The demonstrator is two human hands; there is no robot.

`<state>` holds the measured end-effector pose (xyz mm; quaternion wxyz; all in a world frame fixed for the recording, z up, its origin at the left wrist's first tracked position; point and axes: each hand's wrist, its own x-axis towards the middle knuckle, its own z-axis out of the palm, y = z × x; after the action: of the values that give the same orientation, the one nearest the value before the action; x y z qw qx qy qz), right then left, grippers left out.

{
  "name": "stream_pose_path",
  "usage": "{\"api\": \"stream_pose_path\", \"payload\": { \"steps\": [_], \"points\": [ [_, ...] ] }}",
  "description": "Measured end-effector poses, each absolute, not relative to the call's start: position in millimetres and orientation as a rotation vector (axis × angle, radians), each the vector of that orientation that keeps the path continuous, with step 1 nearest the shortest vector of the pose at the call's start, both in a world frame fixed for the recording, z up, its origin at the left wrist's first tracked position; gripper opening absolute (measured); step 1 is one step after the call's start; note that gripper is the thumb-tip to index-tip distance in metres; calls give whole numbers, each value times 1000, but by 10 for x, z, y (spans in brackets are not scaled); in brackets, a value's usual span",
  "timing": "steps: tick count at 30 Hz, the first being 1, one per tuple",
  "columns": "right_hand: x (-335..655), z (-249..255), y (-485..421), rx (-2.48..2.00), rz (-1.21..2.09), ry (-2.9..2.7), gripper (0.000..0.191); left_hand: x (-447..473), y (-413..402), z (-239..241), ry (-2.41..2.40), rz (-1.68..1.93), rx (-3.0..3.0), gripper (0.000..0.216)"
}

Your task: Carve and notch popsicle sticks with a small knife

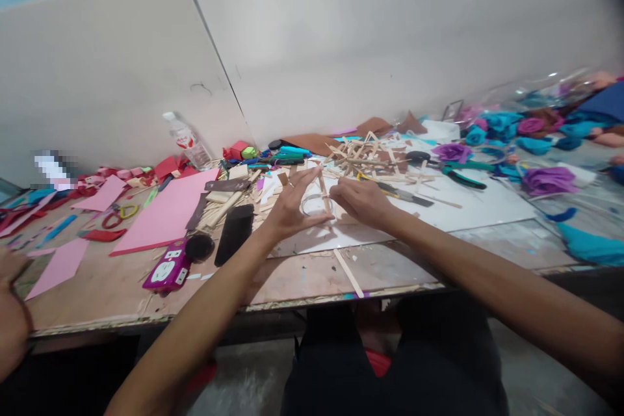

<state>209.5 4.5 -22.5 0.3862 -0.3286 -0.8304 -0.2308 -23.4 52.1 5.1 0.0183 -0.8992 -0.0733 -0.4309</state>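
Observation:
My left hand (295,207) is curved, thumb below and fingers above, with a small piece made of flat wooden sticks (324,192) held between the fingertips and the thumb. Close on its right side, my right hand (359,200) is closed, fingers bent into a pinch near the sticks. What sits inside that pinch is hidden. A pale round ring (310,204) shows behind my left hand's fingers, too blurred to name. Both hands are over a white board (480,205) on the table. Beyond them lies a heap of thin wooden sticks (368,155).
A utility knife (407,196) and green-handled pliers (463,177) lie right of my hands. Leftward are a black phone (234,234), a purple box (168,266), pink sheets (168,211) and a plastic bottle (188,142). Another person's arm (12,312) is at the left edge.

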Motion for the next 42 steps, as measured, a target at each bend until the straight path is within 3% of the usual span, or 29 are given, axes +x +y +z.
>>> {"api": "stream_pose_path", "payload": {
  "steps": [11, 42],
  "points": [
    [2080, -207, -7, -857, -679, -2105, 20, -209, 460, 53, -129, -1333, -2821, 86],
    [2045, -196, -42, -941, -705, -2122, 23, -207, 434, 23, -208, -1411, -2874, 74]
  ]
}}
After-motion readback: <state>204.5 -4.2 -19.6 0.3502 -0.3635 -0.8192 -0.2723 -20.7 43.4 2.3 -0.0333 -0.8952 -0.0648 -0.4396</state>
